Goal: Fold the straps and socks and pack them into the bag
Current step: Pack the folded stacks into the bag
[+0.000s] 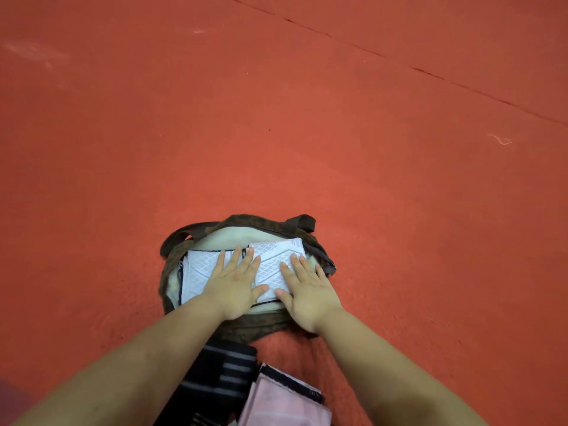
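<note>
I'm at the packing step, I think: my left hand (235, 279) and right hand (304, 289) lie flat with fingers straight, pressing the folded white socks (270, 262) down into the open mouth of the brown bag (246, 221) on the red floor (307, 118). Next I'd judge I need to fetch the dark striped strap (221, 373) and the pink folded piece (276, 401), which lie just behind my wrists, near my body, and set them on top.

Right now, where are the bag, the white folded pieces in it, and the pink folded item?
bag (242, 221), head view, far rim.
white folded pieces (201, 265), head view, left piece's bare top.
pink folded item (276, 401), head view, its middle.
</note>
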